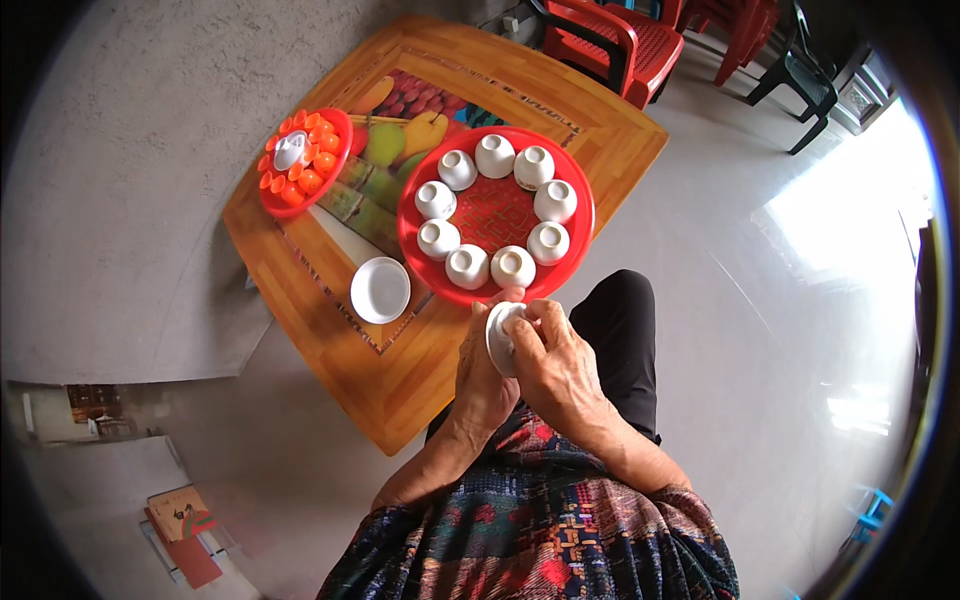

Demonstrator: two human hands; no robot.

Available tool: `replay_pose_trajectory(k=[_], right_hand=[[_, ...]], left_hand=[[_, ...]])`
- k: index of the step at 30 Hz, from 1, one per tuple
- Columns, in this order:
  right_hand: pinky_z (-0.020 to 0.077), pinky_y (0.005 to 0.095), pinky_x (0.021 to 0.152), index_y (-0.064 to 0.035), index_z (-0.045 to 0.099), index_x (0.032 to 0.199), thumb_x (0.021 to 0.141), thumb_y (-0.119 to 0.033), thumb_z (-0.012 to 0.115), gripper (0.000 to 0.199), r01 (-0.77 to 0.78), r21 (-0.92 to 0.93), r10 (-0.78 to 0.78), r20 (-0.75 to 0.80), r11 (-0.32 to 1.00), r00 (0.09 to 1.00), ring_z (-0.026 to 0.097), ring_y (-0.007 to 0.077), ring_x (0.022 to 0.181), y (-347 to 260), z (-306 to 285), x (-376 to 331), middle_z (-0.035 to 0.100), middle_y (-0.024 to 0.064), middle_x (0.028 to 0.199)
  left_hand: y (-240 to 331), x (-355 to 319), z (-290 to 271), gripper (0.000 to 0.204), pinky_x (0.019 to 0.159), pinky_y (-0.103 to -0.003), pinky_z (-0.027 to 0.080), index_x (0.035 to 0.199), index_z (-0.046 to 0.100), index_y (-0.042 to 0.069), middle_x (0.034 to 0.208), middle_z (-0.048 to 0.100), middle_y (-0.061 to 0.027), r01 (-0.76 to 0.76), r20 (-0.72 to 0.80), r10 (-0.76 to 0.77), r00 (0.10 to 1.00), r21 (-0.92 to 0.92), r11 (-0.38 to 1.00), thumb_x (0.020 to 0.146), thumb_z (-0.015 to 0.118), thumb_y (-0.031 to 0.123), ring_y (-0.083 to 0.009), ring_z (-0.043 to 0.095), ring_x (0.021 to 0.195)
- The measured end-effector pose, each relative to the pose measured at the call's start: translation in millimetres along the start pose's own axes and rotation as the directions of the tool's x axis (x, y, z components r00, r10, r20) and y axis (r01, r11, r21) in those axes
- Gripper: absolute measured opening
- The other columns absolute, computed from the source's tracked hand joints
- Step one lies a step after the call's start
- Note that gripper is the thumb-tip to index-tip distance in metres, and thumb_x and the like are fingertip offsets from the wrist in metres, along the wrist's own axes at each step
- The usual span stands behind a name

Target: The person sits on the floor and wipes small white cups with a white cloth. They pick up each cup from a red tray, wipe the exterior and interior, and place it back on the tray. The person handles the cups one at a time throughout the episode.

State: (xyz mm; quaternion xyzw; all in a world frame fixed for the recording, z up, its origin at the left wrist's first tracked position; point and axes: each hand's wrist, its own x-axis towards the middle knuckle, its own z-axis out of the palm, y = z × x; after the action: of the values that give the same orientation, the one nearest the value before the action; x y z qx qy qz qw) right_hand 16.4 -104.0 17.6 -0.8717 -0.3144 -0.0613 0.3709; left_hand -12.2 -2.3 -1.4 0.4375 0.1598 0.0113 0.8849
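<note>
Close in front of my body, both hands hold a small white round dish-like piece (496, 342) at the table's edge. My left hand (480, 368) is wrapped behind it. My right hand (556, 362) is closed over its other side, with the fingers bent against its middle. The fingers cover much of it, so I cannot tell whether it is a cup or a lid. Just beyond, a round red tray (492, 215) bears a ring of several white cups (513, 266), upside down. A white bowl (380, 291), right way up, stands left of the tray.
The wooden table (350, 370) has a fruit-print panel (385, 190). At its far left, a red tray (343, 130) holds orange cups (311, 181) and a white piece (291, 150). Red chairs (655, 50) and a dark green chair (800, 80) stand beyond. A rough wall (150, 200) lies left.
</note>
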Motion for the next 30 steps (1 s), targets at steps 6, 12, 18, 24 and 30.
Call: replay_pose_trajectory(k=[6, 12, 18, 24, 30], right_hand=[[0.0461, 0.039, 0.071, -0.0043, 0.056, 0.094, 0.067, 0.006, 0.056, 0.028, 0.023, 0.587, 0.018, -0.064, 0.809, 0.998, 0.053, 0.0318, 0.083, -2, -9, -1, 0.05, 0.0137, 0.093], [0.0449, 0.0376, 0.067, -0.0051, 0.054, 0.094, 0.064, 0.008, 0.062, 0.034, 0.208, 0.23, -0.124, -0.334, 0.951, 0.934, 0.052, 0.0305, 0.074, -1, 15, 3, 0.055, 0.0141, 0.088], [0.0485, 0.0271, 0.059, -0.003, 0.049, 0.106, 0.074, 0.007, 0.051, 0.033, -0.054, 0.646, 0.227, -0.188, 0.761, 0.956, 0.06, 0.0165, 0.062, 10, -11, 9, 0.059, 0.0097, 0.076], [0.0452, 0.0229, 0.065, -0.0005, 0.056, 0.104, 0.081, -0.004, 0.052, 0.024, -0.288, 0.857, 0.473, 0.059, 0.428, 0.879, 0.054, 0.0083, 0.074, 24, -18, 11, 0.059, 0.0035, 0.081], [0.0475, 0.0318, 0.076, -0.0068, 0.062, 0.092, 0.069, 0.003, 0.062, 0.025, -0.019, 0.689, 0.01, 0.017, 0.724, 1.0, 0.058, 0.0231, 0.087, 26, -25, 13, 0.054, 0.0083, 0.098]], left_hand=[[3, 0, -10, 0.049, 0.087, -0.027, 0.044, 0.125, 0.04, 0.006, 0.107, 0.051, -0.005, -0.045, 0.011, 0.045, 0.999, -0.035, 0.998, 0.098, 0.028, 0.046, -0.0121, 0.052, 0.097], [4, -1, -7, 0.037, 0.083, -0.028, 0.043, 0.112, 0.045, 0.007, 0.107, 0.049, -0.0067, 0.119, 0.059, -0.108, 0.992, -0.239, 0.964, 0.098, 0.035, 0.04, -0.0149, 0.05, 0.096], [13, -1, -8, 0.022, 0.072, -0.026, 0.05, 0.111, 0.05, 0.008, 0.098, 0.058, -0.0019, 0.026, 0.065, -0.018, 0.998, -0.125, 0.992, 0.094, 0.051, 0.022, -0.0089, 0.057, 0.087], [19, -3, -2, 0.024, 0.065, -0.022, 0.053, 0.11, 0.056, 0.003, 0.097, 0.061, -0.0021, -0.02, 0.17, 0.0, 0.985, 0.12, 0.993, 0.093, 0.053, 0.02, -0.0081, 0.059, 0.081], [11, -2, -14, 0.022, 0.066, -0.023, 0.049, 0.105, 0.06, 0.001, 0.089, 0.063, -0.0032, -0.142, 0.1, 0.122, 0.987, 0.236, 0.961, 0.091, 0.057, 0.018, -0.0085, 0.058, 0.074]])
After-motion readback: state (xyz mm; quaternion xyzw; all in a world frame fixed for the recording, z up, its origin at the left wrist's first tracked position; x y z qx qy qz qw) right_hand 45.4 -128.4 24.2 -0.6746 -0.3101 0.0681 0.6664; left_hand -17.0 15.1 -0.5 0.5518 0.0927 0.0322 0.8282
